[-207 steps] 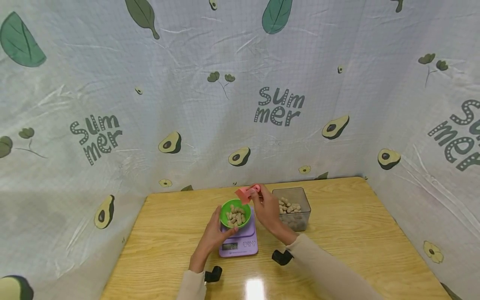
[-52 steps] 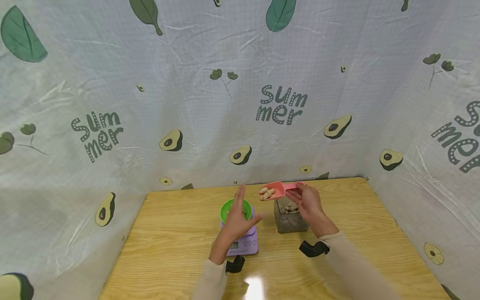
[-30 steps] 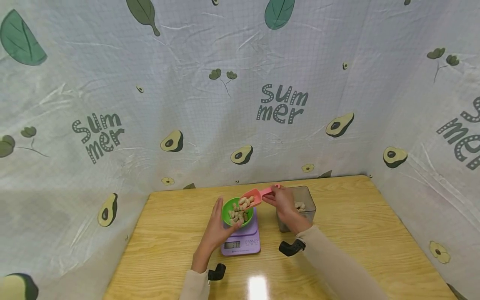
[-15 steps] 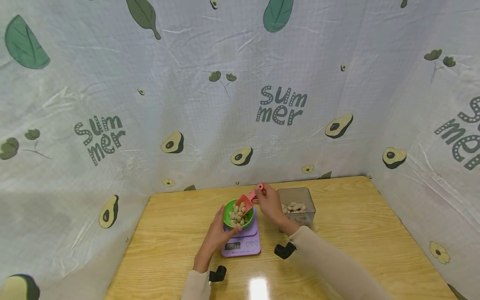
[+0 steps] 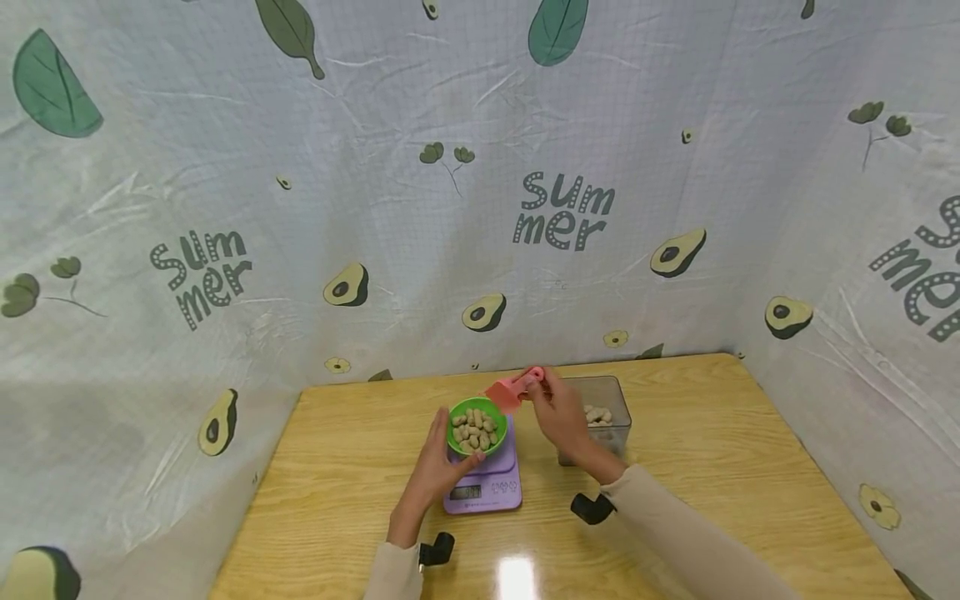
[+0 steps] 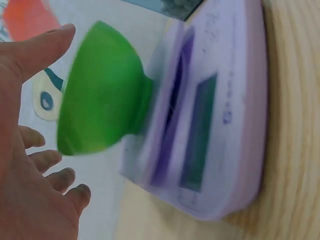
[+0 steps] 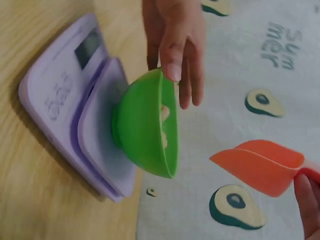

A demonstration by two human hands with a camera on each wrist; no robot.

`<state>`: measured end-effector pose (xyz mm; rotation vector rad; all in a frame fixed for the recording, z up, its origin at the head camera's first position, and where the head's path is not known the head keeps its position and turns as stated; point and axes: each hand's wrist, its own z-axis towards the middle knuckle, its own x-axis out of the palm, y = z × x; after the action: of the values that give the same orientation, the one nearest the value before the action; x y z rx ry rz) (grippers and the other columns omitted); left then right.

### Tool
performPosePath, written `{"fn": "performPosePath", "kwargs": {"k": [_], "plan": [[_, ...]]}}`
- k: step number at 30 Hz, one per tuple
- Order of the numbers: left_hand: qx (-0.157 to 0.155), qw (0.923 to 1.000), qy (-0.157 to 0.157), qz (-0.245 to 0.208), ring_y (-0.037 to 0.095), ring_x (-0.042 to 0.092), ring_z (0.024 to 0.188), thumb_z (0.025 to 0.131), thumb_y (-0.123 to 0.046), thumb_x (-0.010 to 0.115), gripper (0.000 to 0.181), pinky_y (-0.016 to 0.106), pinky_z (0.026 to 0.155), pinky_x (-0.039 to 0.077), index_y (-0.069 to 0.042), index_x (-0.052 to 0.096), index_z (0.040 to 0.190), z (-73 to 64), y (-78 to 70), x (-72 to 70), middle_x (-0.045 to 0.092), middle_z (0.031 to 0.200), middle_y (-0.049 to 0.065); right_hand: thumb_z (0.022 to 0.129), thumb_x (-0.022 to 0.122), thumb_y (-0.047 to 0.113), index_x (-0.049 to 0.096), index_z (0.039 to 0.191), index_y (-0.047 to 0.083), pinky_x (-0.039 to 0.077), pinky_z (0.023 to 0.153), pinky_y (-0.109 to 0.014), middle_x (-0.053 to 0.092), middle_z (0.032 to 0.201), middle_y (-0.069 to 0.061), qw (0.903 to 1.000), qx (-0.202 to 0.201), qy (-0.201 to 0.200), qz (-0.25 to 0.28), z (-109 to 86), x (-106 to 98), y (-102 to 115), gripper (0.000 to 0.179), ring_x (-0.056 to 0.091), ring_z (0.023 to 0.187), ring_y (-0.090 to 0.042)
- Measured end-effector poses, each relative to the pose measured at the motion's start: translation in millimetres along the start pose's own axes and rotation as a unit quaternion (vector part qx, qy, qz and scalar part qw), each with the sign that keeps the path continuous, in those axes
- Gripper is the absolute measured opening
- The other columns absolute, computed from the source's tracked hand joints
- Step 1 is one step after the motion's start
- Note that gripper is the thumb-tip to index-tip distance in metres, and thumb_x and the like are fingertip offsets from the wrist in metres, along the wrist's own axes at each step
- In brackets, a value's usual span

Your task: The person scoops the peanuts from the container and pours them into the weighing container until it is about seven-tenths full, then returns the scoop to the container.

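Observation:
A green bowl of unshelled peanuts stands on a purple kitchen scale. Beside the bowl's left and near side is my left hand, thumb and fingers spread about the rim; in the left wrist view its fingers look loosely bent and apart from the bowl. My right hand holds a pink scoop by its handle, up and to the right of the bowl. In the right wrist view the scoop is tilted and no peanuts show in it. The scale's digits are too blurred to read surely.
Right of the scale, partly behind my right hand, stands a clear grey container with more peanuts. The wooden table meets a printed sheet at its back edge.
The right hand brought the loaded scoop left from the container and tipped its peanuts into the bowl. Since then the scoop has risen up and right. The left hand returned beside the bowl.

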<state>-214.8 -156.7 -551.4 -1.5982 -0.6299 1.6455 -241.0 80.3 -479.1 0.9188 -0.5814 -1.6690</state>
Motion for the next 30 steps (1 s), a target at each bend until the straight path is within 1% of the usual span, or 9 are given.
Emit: {"fn": "performPosePath", "kwargs": {"k": [1,3,5,8,11,16,20,24,30], "plan": [[0.002,1.0000,-0.004,-0.001,0.045,0.018,0.149,0.081,-0.046,0.077,0.110,0.061,0.116,0.024,-0.004,0.010,0.158,-0.7,-2.4,-0.1,0.010,0.164,0.021,0.102,0.052,0.011,0.061,0.107,-0.005,0.060,0.072,-0.029,0.071,0.095,-0.020,0.9985,0.033,-0.022,0.038,-0.8,-5,-3,0.020,0.074,0.085,-0.021],[0.007,0.9998,-0.016,-0.007,0.044,0.016,0.150,0.081,-0.044,0.077,0.109,0.062,0.116,0.024,-0.010,0.009,0.159,-2.0,-8.9,-0.6,0.007,0.166,0.016,0.103,0.050,0.012,0.059,0.108,-0.009,0.060,0.075,-0.030,0.068,0.097,-0.024,0.9870,0.095,-0.058,0.116,-2.6,-15,-8,0.024,0.074,0.085,-0.019],[0.015,0.9993,-0.029,-0.019,0.043,0.015,0.150,0.081,-0.042,0.078,0.108,0.063,0.115,0.024,-0.017,0.009,0.160,-2.9,-17.3,-1.1,0.006,0.167,0.011,0.104,0.048,0.017,0.057,0.110,-0.010,0.059,0.077,-0.029,0.067,0.097,-0.019,0.9712,0.149,-0.083,0.166,-4.4,-25,-12,0.029,0.073,0.083,-0.013],[0.035,0.9973,-0.045,-0.047,0.040,0.015,0.151,0.082,-0.041,0.077,0.104,0.066,0.114,0.023,-0.027,0.009,0.159,-2.7,-33.4,-0.4,0.006,0.167,0.004,0.105,0.046,0.020,0.055,0.113,-0.009,0.059,0.079,-0.027,0.068,0.094,-0.006,0.9515,0.202,-0.109,0.205,-6.5,-40,-14,0.031,0.072,0.079,-0.008],[0.058,0.9947,-0.045,-0.072,0.036,0.014,0.152,0.082,-0.042,0.077,0.103,0.066,0.115,0.023,-0.035,0.008,0.158,-0.2,-52.4,4.2,0.007,0.167,0.001,0.106,0.045,0.022,0.054,0.113,-0.007,0.059,0.079,-0.026,0.068,0.090,0.002,0.9372,0.230,-0.136,0.224,-7.5,-54,-17,0.031,0.071,0.080,-0.007],[0.095,0.9927,-0.020,-0.071,0.032,0.014,0.153,0.083,-0.044,0.075,0.102,0.066,0.114,0.024,-0.038,0.006,0.158,9.5,-81.0,20.8,0.008,0.167,0.000,0.105,0.046,0.025,0.054,0.112,-0.004,0.058,0.079,-0.025,0.067,0.090,0.003,0.9214,0.250,-0.184,0.234,-10.3,-79,-17,0.031,0.071,0.082,-0.007],[0.113,0.9914,0.015,-0.063,0.032,0.014,0.153,0.084,-0.045,0.075,0.103,0.065,0.113,0.028,-0.035,0.004,0.158,20.7,-95.7,38.5,0.007,0.167,0.000,0.104,0.048,0.024,0.055,0.111,-0.004,0.058,0.077,-0.024,0.068,0.090,0.003,0.9194,0.243,-0.208,0.229,-13.0,-98,-16,0.029,0.071,0.081,-0.007],[0.118,0.9898,0.050,-0.063,0.034,0.017,0.152,0.083,-0.047,0.075,0.106,0.063,0.112,0.031,-0.031,0.003,0.159,32.2,-105.1,57.1,0.009,0.167,0.005,0.104,0.049,0.021,0.054,0.111,-0.008,0.058,0.076,-0.023,0.068,0.088,0.002,0.9231,0.228,-0.223,0.215,-13.9,-113,-17,0.031,0.071,0.078,-0.007],[0.109,0.9894,0.083,-0.050,0.036,0.023,0.150,0.082,-0.046,0.076,0.112,0.058,0.112,0.035,-0.023,-0.001,0.160,50.3,-102.0,85.8,0.007,0.167,0.009,0.103,0.050,0.020,0.054,0.108,-0.011,0.058,0.076,-0.024,0.069,0.089,0.003,0.9449,0.197,-0.207,0.161,-14.2,-126,-19,0.031,0.072,0.079,-0.005]]}}
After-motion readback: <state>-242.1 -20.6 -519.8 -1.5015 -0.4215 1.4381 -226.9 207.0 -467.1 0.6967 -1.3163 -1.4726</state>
